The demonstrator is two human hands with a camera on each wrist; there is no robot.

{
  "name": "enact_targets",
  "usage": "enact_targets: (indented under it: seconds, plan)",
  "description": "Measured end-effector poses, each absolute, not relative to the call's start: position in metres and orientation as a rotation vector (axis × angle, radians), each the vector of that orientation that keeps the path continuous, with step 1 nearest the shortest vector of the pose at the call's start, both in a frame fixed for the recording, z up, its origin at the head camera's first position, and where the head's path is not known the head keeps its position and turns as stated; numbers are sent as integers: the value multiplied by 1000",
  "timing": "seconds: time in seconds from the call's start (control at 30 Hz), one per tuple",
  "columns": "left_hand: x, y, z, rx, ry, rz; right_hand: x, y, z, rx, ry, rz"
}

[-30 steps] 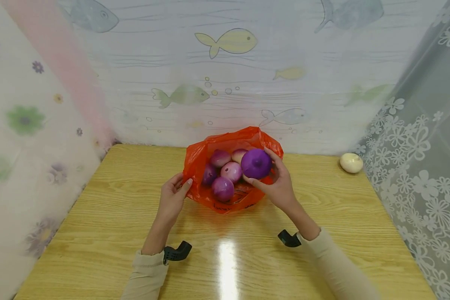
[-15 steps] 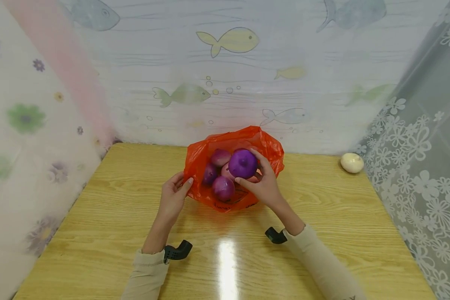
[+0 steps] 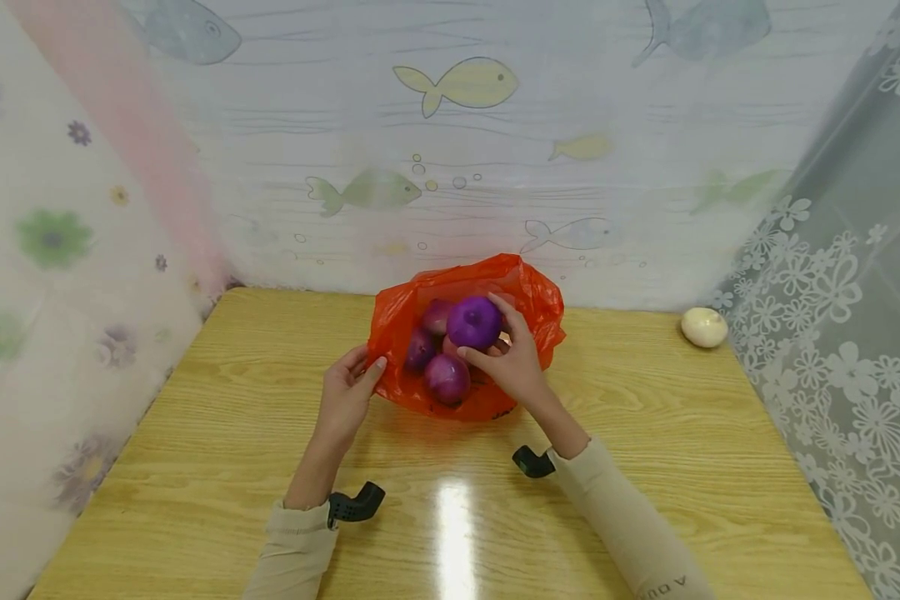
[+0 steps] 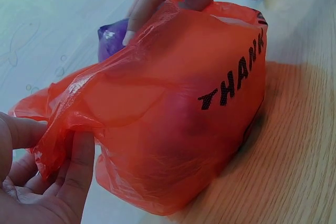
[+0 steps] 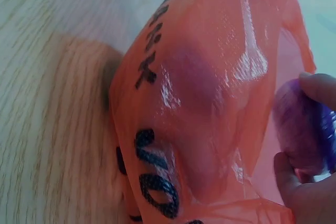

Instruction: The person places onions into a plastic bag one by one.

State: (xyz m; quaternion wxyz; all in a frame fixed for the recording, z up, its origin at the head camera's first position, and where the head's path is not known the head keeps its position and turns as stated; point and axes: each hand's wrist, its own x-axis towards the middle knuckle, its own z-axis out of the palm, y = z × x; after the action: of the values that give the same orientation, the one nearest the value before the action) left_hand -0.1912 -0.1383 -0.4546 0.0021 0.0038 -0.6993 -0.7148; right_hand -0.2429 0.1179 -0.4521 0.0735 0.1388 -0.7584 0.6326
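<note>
A red plastic bag (image 3: 536, 292) stands with its mouth wide, several purple onions (image 3: 447, 379) heaped inside. My left hand (image 3: 345, 396) pinches the left edge of the bag between thumb and fingers, and the left wrist view shows the film bunched there. With my right hand (image 3: 516, 362) I grip a deep purple onion (image 3: 474, 323) over the heap, inside the bag's mouth, thumb on its near side. That onion overlaps others from the head view. Black printed letters (image 4: 231, 85) run along the bag's side in the left wrist view.
A pale, cream-coloured round vegetable (image 3: 703, 327) lies near the back right corner of the wooden table (image 3: 645, 400). A fish-patterned curtain (image 3: 450, 183) hangs right behind the table; a grey curtain with white flowers (image 3: 855, 375) borders the right.
My right hand has moved left with the deep purple onion, from the bag's right side to above the middle of the heap. The left hand keeps its hold on the bag's edge.
</note>
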Motion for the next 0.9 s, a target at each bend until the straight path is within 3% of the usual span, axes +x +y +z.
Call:
enact_targets:
  seconds: [0.9]
  plan:
    - [-193,-139,-455,-17,-2153,-2272,-261,93,-457,371,-2395,1844]
